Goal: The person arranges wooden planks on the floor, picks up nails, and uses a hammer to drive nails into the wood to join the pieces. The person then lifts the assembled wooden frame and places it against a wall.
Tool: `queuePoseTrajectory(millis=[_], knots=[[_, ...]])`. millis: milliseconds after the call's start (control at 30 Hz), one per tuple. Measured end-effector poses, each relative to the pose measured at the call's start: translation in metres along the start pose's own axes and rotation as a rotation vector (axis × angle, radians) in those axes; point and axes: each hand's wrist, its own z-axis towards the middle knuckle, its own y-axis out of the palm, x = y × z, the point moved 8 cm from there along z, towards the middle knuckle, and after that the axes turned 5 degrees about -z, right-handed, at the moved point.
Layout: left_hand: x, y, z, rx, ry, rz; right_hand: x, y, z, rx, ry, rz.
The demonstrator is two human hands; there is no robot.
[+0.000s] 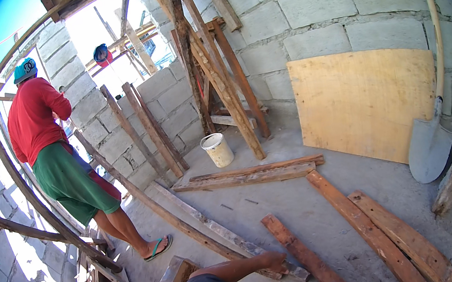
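Note:
My left hand (275, 260) reaches across from the lower middle, its fingers closed around the near end of a long grey, weathered wooden plank (211, 223). That plank slants over the concrete floor from the far left. Close along its left side runs a long, thin brown wooden strip (160, 210). Just right of my hand lies a reddish-brown board (305, 256), apart from my fingers. A small wooden box (178, 275) with brownish contents sits left of my forearm. Dark cloth covers part of my arm or leg at the bottom edge. My right hand is out of view.
A person in a red top (40, 118) stands at left, turned away. Several boards lie right, including a brown plank (366, 231). A white bucket (217, 150), leaning timbers (218, 76), a plywood sheet (365, 106) and a shovel (431, 145) stand by the block wall (316, 0).

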Motion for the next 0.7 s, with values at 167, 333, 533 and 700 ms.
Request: queuePoseTrajectory(millis=[167, 333, 533, 700], knots=[[0.0013, 0.0013, 0.0022, 0.031, 0.039, 0.054, -0.0012, 0.0015, 0.0, -0.001, -0.037, 0.015], [-0.0019, 0.0032, 0.0062, 0.029, 0.001, 0.027, -0.0029, 0.0013, -0.0012, -0.017, -0.095, 0.076], [0.0001, 0.004, 0.0074, -0.029, -0.023, 0.01, -0.0054, 0.0024, 0.001, -0.027, -0.098, 0.081], [0.0019, 0.0012, 0.0046, -0.04, -0.042, -0.018, -0.008, 0.0038, 0.0053, -0.046, -0.101, 0.082]])
